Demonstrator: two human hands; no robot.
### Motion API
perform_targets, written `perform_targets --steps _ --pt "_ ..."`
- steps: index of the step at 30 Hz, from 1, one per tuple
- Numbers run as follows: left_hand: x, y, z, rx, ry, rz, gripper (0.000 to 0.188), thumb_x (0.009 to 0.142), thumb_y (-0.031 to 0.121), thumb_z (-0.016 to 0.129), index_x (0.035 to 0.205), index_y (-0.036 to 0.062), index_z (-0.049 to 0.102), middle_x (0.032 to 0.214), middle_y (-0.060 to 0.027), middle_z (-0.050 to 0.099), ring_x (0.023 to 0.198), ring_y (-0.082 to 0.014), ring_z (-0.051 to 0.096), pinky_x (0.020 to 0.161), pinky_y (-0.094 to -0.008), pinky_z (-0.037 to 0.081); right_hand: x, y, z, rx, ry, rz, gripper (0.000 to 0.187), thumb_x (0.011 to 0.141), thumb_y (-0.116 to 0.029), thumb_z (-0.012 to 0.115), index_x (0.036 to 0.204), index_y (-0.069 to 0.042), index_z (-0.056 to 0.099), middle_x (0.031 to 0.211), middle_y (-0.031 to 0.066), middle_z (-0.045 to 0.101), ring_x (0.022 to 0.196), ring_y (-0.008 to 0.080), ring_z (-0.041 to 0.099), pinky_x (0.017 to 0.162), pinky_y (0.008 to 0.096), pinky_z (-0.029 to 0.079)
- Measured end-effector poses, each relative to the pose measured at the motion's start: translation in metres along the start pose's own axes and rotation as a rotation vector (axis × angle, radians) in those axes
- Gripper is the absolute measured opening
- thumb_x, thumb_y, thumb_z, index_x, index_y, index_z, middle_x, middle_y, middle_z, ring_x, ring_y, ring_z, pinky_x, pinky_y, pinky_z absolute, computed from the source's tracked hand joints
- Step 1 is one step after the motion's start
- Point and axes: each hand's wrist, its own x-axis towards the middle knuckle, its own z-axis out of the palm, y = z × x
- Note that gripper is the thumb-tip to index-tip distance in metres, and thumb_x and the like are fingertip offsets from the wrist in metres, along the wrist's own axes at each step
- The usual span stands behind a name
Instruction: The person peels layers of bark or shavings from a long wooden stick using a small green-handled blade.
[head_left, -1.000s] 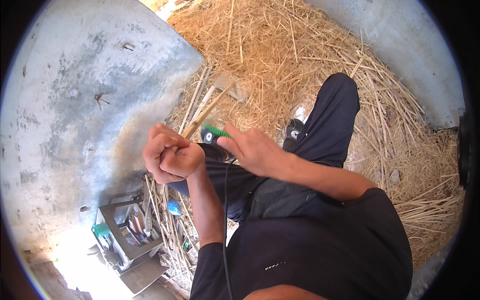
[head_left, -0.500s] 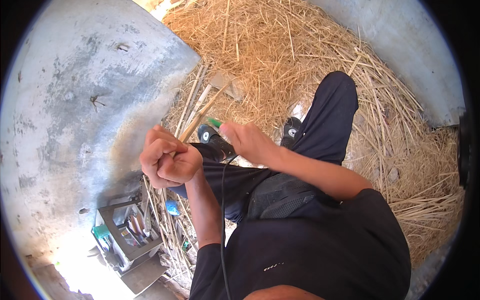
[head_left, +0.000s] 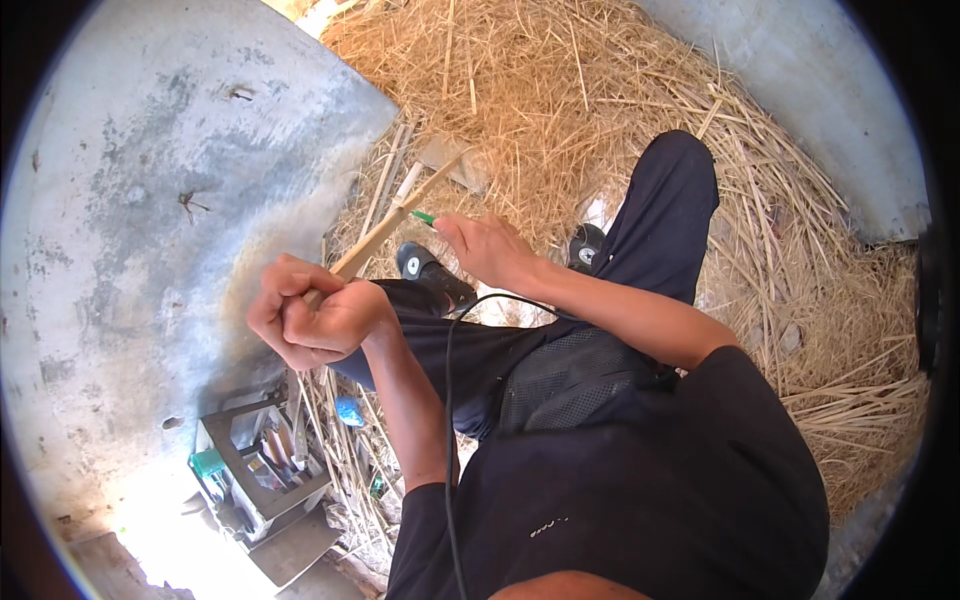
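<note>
Pale bamboo is what the strip (head_left: 385,228) is made of; its near end is clenched in the left hand (head_left: 315,322), and its long axis runs up and right toward the right hand (head_left: 490,248), which is closed on a green-tipped black power tool (head_left: 435,275) just beside it, above the straw (head_left: 600,90).

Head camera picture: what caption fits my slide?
Left hand grips a bamboo strip; right hand holds a corded power tool above straw.
</note>
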Motion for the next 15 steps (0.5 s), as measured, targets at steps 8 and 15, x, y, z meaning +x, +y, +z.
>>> perform_targets --steps 8,15 --pt "0.001 -0.006 -0.003 0.072 0.032 0.032 0.015 0.077 0.006 0.034 0.067 -0.0011 0.044 0.041 -0.0039 0.035 0.035 -0.0085 0.029 0.037 -0.0219 0.023 -0.001 -0.020 -0.002 0.012 -0.001 -0.115 0.036 0.097 -0.028 0.038 0.087 0.001 0.057 0.060 0.0244 0.054 0.058 0.0428 0.056 0.050 0.0460 0.043" --pt "0.002 -0.007 -0.006 0.074 0.068 0.029 0.015 0.075 0.005 0.034 0.068 -0.0023 0.045 0.045 -0.0065 0.039 0.035 -0.0086 0.030 0.036 -0.0212 0.022 0.004 -0.023 -0.004 0.074 -0.023 -0.009 0.037 0.097 -0.028 0.038 0.080 -0.001 0.055 0.059 0.0238 0.054 0.056 0.0417 0.055 0.051 0.0450 0.044"
